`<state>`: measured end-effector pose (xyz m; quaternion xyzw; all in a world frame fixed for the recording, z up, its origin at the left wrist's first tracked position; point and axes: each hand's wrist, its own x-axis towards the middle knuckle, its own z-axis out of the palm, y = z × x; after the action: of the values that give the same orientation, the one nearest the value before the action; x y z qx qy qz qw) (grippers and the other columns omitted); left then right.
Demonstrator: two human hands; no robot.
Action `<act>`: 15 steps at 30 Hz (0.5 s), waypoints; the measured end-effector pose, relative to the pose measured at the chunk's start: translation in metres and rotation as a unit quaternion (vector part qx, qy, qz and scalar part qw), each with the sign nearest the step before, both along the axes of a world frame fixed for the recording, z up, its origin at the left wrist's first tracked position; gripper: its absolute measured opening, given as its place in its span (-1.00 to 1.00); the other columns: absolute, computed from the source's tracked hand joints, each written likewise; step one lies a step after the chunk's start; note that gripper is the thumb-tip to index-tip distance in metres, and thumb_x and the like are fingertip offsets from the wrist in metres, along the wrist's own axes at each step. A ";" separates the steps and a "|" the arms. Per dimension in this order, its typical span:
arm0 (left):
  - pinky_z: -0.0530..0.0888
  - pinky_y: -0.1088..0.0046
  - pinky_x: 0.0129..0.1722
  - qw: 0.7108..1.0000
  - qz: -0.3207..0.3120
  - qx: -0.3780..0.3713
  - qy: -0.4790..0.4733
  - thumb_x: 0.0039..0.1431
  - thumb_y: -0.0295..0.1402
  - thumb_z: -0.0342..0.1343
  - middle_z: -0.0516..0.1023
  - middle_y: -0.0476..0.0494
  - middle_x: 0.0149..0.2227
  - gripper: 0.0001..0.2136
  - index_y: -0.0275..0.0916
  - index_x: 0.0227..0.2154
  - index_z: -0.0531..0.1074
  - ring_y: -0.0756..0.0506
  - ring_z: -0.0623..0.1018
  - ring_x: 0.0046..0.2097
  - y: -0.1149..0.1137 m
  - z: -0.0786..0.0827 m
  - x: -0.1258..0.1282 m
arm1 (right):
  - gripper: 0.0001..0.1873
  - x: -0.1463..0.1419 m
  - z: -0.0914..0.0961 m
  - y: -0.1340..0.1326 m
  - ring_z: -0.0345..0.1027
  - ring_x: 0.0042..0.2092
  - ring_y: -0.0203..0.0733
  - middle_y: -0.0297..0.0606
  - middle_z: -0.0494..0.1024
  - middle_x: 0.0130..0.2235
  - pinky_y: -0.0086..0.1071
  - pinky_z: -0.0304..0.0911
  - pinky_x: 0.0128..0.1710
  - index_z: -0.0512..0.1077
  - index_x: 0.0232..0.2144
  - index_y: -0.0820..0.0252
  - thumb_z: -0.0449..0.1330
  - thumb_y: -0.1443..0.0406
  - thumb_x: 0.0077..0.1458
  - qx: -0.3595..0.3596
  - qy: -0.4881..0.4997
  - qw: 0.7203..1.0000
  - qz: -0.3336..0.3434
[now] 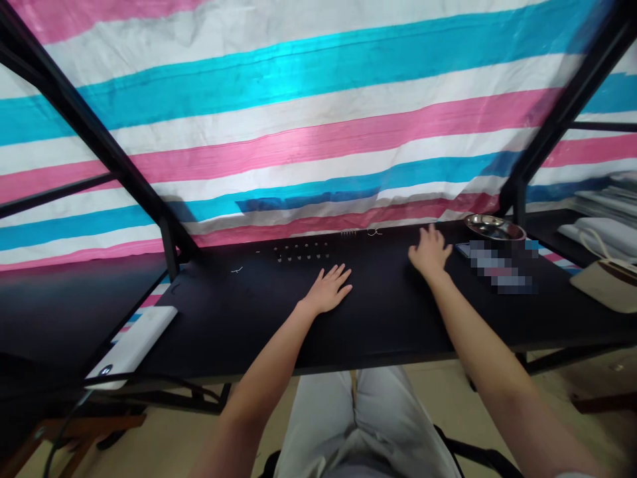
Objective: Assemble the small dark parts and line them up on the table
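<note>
My left hand lies flat on the black table, palm down, fingers stretched out and holding nothing. My right hand rests further back and to the right, fingers spread on the tabletop, also empty. Just beyond my left hand lie two rows of several small pale pieces, with a further small cluster behind them. A metal bowl stands to the right of my right hand, and a phone-like flat object lies in front of the bowl.
A striped pink, blue and white tarpaulin hangs behind the table between black frame posts. A white power bank with a cable lies at the left edge. A beige bag and stacked white items sit at the right.
</note>
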<state>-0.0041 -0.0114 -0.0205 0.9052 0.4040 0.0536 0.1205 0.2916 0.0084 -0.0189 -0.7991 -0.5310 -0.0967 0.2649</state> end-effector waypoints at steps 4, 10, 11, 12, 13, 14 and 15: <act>-0.09 0.03 0.19 1.000 -0.003 -0.004 -0.005 0.23 -0.02 -0.40 -0.12 -0.10 0.29 -0.47 -0.08 0.22 -0.07 -0.15 -0.08 0.28 0.001 0.001 -0.001 | -0.26 0.048 -0.003 0.003 -0.22 0.21 0.29 -0.04 -0.18 0.28 0.30 -0.28 0.08 -0.04 0.20 0.13 0.06 0.19 -0.04 0.011 0.038 0.998 -0.038; -0.09 0.04 0.20 1.000 -0.004 -0.005 -0.009 0.23 -0.03 -0.39 -0.12 -0.09 0.28 -0.47 -0.07 0.22 -0.06 -0.15 -0.09 0.29 0.002 -0.001 -0.003 | -0.12 0.084 -0.014 0.011 -0.18 0.18 0.38 -0.10 -0.26 0.29 0.31 0.00 -0.08 -0.09 0.22 0.02 0.15 0.16 -0.15 -0.079 0.080 0.992 -0.054; -0.09 0.04 0.20 1.000 -0.004 -0.006 -0.010 0.23 -0.03 -0.39 -0.12 -0.09 0.29 -0.47 -0.08 0.22 -0.06 -0.14 -0.09 0.29 0.002 -0.001 -0.003 | -0.13 0.084 -0.013 0.012 -0.19 0.19 0.37 -0.06 -0.27 0.29 0.29 0.02 -0.08 -0.08 0.22 0.07 0.14 0.15 -0.14 -0.084 0.078 0.992 -0.058; -0.09 0.04 0.20 1.000 -0.004 -0.007 -0.012 0.23 -0.03 -0.38 -0.12 -0.09 0.28 -0.47 -0.08 0.22 -0.05 -0.14 -0.09 0.28 0.002 0.000 -0.003 | -0.15 0.083 -0.011 0.012 -0.19 0.19 0.37 -0.02 -0.26 0.29 0.28 0.02 -0.08 -0.06 0.21 0.13 0.13 0.15 -0.13 -0.083 0.071 0.992 -0.059; -0.09 0.04 0.20 1.000 -0.004 -0.007 -0.015 0.23 -0.03 -0.37 -0.11 -0.09 0.28 -0.47 -0.09 0.21 -0.04 -0.14 -0.08 0.28 0.002 0.000 -0.003 | -0.17 0.079 -0.009 0.012 -0.18 0.18 0.36 0.03 -0.24 0.28 0.27 0.02 -0.07 -0.04 0.21 0.20 0.12 0.15 -0.11 -0.076 0.059 0.994 -0.055; -0.08 0.05 0.20 1.000 -0.003 -0.005 -0.019 0.23 -0.04 -0.36 -0.09 -0.10 0.28 -0.48 -0.10 0.21 -0.01 -0.14 -0.06 0.28 0.001 0.001 -0.003 | -0.19 0.074 -0.007 0.012 -0.16 0.18 0.34 0.07 -0.20 0.28 0.26 0.00 -0.05 -0.02 0.20 0.25 0.11 0.17 -0.10 -0.068 0.041 0.996 -0.042; -0.06 0.06 0.20 1.000 -0.001 -0.001 -0.027 0.23 -0.05 -0.33 -0.05 -0.10 0.27 -0.49 -0.11 0.19 0.03 -0.14 -0.02 0.27 0.001 0.003 -0.003 | -0.21 0.067 -0.005 0.012 -0.13 0.18 0.31 0.07 -0.16 0.27 0.24 -0.03 -0.01 0.02 0.18 0.28 0.12 0.19 -0.10 -0.054 0.016 0.998 -0.020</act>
<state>-0.0070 -0.0105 -0.0180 0.9037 0.4000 0.0770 0.1322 0.3584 0.0209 -0.0243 -0.8241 -0.5152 -0.0605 0.2276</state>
